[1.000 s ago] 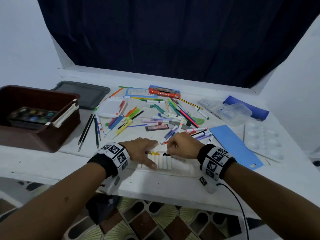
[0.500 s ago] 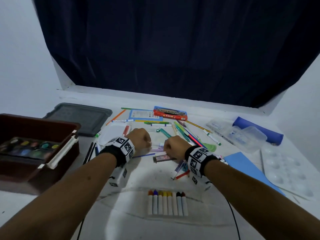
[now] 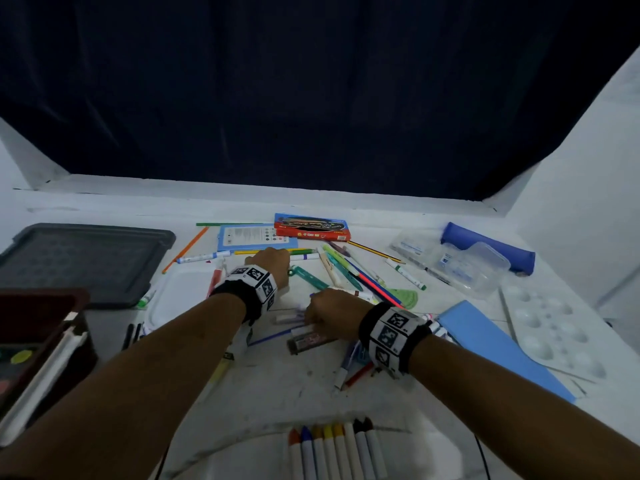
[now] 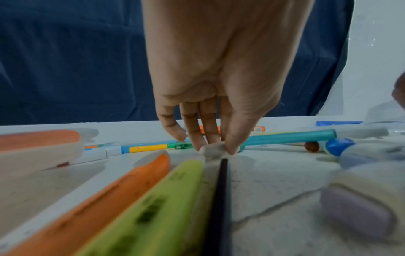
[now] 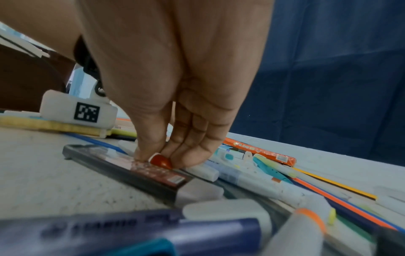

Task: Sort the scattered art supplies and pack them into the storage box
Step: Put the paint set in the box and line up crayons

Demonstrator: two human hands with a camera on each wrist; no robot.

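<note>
Right grip: we are pinching a red-capped marker (image 5: 161, 161) between thumb and fingertips of our right hand (image 3: 330, 315); the hold is narrow, closing on the cap end only, while the marker is lying on the pile against a dark flat lead case (image 5: 131, 171).

Left grip: our left hand (image 3: 272, 266) is nipping the pale end of a small whitish piece (image 4: 211, 149) with thumb and fingers, a tight pinch low on the table (image 3: 277, 386); we cannot tell what the piece is.

Around the left hand: an orange marker (image 4: 114, 195), a lime-green marker (image 4: 153, 204) and a thin dark pencil (image 4: 220, 199) are lying side by side, running back towards the wrist.

Sorted row: a line of markers (image 3: 334, 448) is lying side by side at the table's near edge, tips pointing away from us.

Loose pile: pens and pencils (image 3: 349, 271) are lying crossed in the middle of the table, below the red pencil box (image 3: 311, 228) towards the far edge.

Storage box: the dark red box (image 3: 38, 344) is standing at the near left edge, holding a paint palette, with its grey lid (image 3: 83, 258) lying flat behind it.

Step in hand: we judge we are gathering like markers, not yet packing.

Next move: we are needing to lift both pieces clear without dragging neighbours, then set them beside the row.
</note>
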